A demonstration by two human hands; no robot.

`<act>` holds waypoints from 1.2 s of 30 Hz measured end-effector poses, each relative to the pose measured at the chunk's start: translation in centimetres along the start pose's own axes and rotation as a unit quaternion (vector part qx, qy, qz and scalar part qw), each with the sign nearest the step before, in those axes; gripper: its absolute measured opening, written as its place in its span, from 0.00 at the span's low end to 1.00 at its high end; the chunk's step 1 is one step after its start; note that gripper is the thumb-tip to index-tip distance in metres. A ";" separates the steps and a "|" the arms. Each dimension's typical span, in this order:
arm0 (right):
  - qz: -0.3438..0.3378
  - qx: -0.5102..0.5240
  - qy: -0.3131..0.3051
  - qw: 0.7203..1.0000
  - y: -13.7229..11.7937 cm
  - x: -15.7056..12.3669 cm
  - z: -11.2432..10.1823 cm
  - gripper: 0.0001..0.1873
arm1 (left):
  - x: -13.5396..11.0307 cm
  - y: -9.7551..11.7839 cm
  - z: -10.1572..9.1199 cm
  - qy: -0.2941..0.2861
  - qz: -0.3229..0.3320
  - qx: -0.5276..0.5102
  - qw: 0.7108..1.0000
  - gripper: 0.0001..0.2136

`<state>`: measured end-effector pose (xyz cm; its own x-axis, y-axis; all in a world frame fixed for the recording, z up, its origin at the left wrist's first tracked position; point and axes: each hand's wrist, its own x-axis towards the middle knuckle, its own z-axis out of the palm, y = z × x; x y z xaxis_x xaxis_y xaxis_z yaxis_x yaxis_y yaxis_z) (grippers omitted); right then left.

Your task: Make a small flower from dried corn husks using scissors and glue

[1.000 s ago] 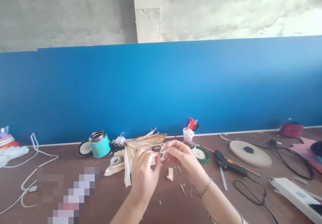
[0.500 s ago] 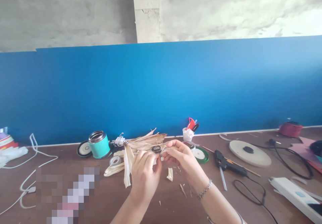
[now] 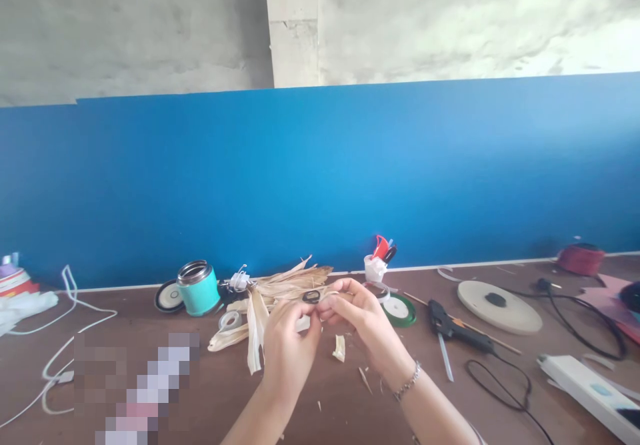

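My left hand point(image 3: 293, 335) and my right hand point(image 3: 357, 311) meet over the middle of the table, fingertips close together. Both are closed in a pinch around a small pale piece that looks like a strip of dried husk point(image 3: 330, 296); the fingers hide most of it. Just behind the fingertips is a small black ring-shaped thing point(image 3: 311, 296). Dried corn husks point(image 3: 257, 325) lie left of and behind my left hand. A short pale husk scrap point(image 3: 339, 348) rests on the table below my hands.
Left stand a turquoise jar point(image 3: 199, 291) and a tape roll point(image 3: 230, 321). Behind my right hand are a white cup point(image 3: 374, 268) with pens and a green ribbon spool point(image 3: 411, 311). To the right lie a glue gun point(image 3: 453, 328), a round beige disc point(image 3: 470, 298) and a power strip point(image 3: 585, 388).
My fingertips have drawn closer together, and the right fingers have curled in more around the pale piece. Things on the table stay where they were.
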<state>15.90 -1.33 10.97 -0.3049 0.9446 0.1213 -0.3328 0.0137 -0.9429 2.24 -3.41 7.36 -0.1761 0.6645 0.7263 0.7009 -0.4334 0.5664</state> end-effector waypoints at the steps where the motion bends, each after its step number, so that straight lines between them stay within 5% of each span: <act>1: 0.003 -0.009 0.000 1.000 -0.1 0.0 0.0 0.19 | 0.1 0.0 -0.1 -0.020 -0.042 -0.023 0.999 0.06; 6: 0.008 -0.078 0.020 0.997 0.2 0.3 -0.3 0.22 | 0.7 0.5 -0.5 -0.087 -0.210 -0.141 0.964 0.08; 12: -0.014 -0.138 0.017 0.990 0.4 0.7 -0.6 0.10 | 0.9 0.8 -0.5 -0.116 -0.247 -0.187 0.944 0.09; 23: -0.070 -0.275 0.040 0.958 0.7 0.7 -1.1 0.09 | 0.5 0.2 -0.3 -0.059 -0.011 -0.056 0.997 0.06; 29: -0.078 -0.321 0.057 0.942 0.5 0.6 -1.0 0.08 | 0.2 0.0 -0.1 -0.005 0.119 0.016 0.993 0.06; 36: -0.046 -0.328 0.048 0.942 0.0 0.4 -1.2 0.07 | 0.1 -0.2 -0.1 0.007 0.198 0.068 0.978 0.07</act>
<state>16.82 -0.58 10.62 -0.2085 0.9544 0.2136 0.2793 0.2674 -0.9222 2.06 -3.33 7.38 0.1181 0.4521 0.8841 0.8021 -0.5683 0.1835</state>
